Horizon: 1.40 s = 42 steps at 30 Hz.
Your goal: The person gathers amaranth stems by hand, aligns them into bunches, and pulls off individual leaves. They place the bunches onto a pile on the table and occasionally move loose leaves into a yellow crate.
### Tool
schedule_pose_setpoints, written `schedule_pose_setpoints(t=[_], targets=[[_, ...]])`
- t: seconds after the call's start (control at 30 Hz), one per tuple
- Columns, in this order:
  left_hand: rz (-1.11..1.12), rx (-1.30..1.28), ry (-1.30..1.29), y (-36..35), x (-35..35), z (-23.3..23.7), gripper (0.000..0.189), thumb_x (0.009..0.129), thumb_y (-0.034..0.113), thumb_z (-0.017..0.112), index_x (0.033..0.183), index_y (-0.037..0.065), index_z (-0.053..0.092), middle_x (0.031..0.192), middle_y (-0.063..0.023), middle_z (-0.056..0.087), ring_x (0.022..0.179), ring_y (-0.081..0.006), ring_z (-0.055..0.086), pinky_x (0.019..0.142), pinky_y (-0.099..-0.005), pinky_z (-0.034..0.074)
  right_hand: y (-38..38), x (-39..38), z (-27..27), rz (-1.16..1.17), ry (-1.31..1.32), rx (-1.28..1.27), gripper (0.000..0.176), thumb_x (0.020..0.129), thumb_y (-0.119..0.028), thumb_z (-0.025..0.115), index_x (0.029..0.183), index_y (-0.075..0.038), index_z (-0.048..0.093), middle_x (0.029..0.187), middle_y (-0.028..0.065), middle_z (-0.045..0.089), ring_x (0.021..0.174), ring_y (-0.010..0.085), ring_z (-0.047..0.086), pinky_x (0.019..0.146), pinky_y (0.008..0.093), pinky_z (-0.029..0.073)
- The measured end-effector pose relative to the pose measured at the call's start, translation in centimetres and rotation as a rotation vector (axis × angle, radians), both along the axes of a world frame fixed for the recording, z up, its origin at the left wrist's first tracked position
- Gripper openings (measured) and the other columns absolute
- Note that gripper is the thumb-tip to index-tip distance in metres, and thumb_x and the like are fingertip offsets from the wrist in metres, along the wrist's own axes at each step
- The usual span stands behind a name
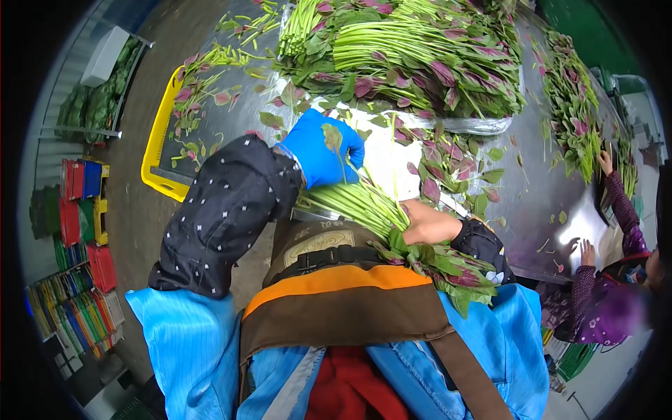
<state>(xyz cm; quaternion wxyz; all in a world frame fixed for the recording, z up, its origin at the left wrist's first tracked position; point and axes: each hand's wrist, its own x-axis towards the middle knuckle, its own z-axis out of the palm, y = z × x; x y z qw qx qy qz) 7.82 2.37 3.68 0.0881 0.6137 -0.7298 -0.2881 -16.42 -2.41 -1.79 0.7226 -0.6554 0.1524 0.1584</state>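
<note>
A bunch of leafy greens with pale green stems [357,204] lies across the front of my apron, its green and purple leaves pointing right. My bare right hand [428,222] is wrapped round the bunch near the leaves. Over the stem ends on the left is my left hand [322,148] in a blue glove, its fingers curled. A thin stem with a leaf [333,138] shows against the glove; whether the fingers grip it is hidden. Loose purple and green leaves [448,164] lie on the metal table [521,238] beyond my hands.
A large pile of greens [413,59] stands at the table's back. A yellow crate [159,150] with trimmings is at the left. On the right, a person in purple sleeves [626,210] has hands near more greens [570,105]. Shelves with coloured bins [101,269] stand far left.
</note>
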Motion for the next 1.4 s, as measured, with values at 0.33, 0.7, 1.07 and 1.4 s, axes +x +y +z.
schedule_pose_setpoints(t=[0.33,0.7,1.07,1.4], targets=[[0.508,-0.374,-0.667,-1.1,9.1,0.4,0.013,0.075,0.027,0.065,0.077,0.014,0.068,0.089,-0.0078,0.065,0.094,-0.0286,0.057,0.086,-0.0393,0.041,-0.2,-1.3,-2.8,-0.24,-0.098,0.402,0.059,0.066,0.001,0.059,0.123,0.003,0.046,0.107,0.0081,0.059,0.094,0.0145,0.051,0.085,0.029,0.04],[0.422,0.334,0.49,2.8,3.1,-2.9,0.069,0.068,0.033,0.077,0.126,0.008,0.05,0.132,-0.0129,0.047,0.124,-0.0277,0.04,0.101,-0.0379,0.034,-2.5,-3.3,-1.8,-0.189,-0.566,1.191,0.041,0.059,-0.01,0.061,0.092,0.001,0.038,0.063,0.0092,0.047,0.056,0.0182,0.045,0.056,0.0303,0.037],[0.299,0.154,1.641,0.3,-3.7,1.3,0.068,0.078,0.008,0.065,0.137,0.002,0.033,0.127,-0.016,0.051,0.12,-0.0257,0.046,0.104,-0.0396,0.032,-3.9,3.7,4.0,-0.164,-0.254,-0.19,0.064,0.067,-0.01,0.074,0.122,-0.002,0.043,0.103,0.0054,0.056,0.092,0.0155,0.053,0.08,0.0314,0.044],[0.041,0.206,1.491,1.2,-1.6,3.5,0.077,0.071,0.005,0.07,0.138,0.005,0.033,0.121,-0.0124,0.055,0.104,-0.0195,0.057,0.092,-0.034,0.044,-2.9,5.4,4.5,-0.045,-0.46,-0.179,0.048,0.069,-0.021,0.075,0.109,-0.004,0.055,0.095,0.0079,0.06,0.088,0.0162,0.056,0.077,0.0334,0.045]])
